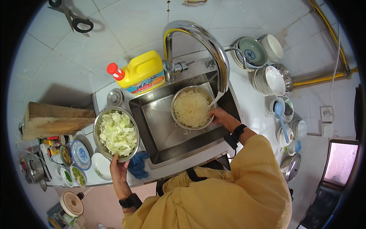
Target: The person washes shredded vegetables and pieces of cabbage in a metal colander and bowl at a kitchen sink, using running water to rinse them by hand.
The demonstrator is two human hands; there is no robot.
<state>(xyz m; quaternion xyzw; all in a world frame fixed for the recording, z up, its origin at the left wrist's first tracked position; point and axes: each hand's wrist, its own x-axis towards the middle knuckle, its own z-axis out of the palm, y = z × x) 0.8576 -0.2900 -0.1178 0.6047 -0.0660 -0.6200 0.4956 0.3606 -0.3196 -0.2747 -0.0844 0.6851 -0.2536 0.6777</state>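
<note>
My left hand (119,169) grips the near rim of a steel bowl (96,137) full of cut pale green cabbage or lettuce (117,133), at the left edge of the sink. In my right hand (218,116) is the right rim of a second steel bowl (175,118), held over the sink basin. Thin pale noodles (192,108) fill it, and a few strands hang over its rim. A white utensil handle (216,98) leans out of this bowl, close to the faucet's mouth. The chrome faucet (197,25) arches above the stainless steel sink (160,123).
A yellow detergent jug (145,70) with a red cap and a steel lid (115,98) stand behind the sink. A blue cloth (138,165) lies at its near left corner. Stacked bowls (268,81) line the right counter; plates (81,154) and small dishes of food stand left.
</note>
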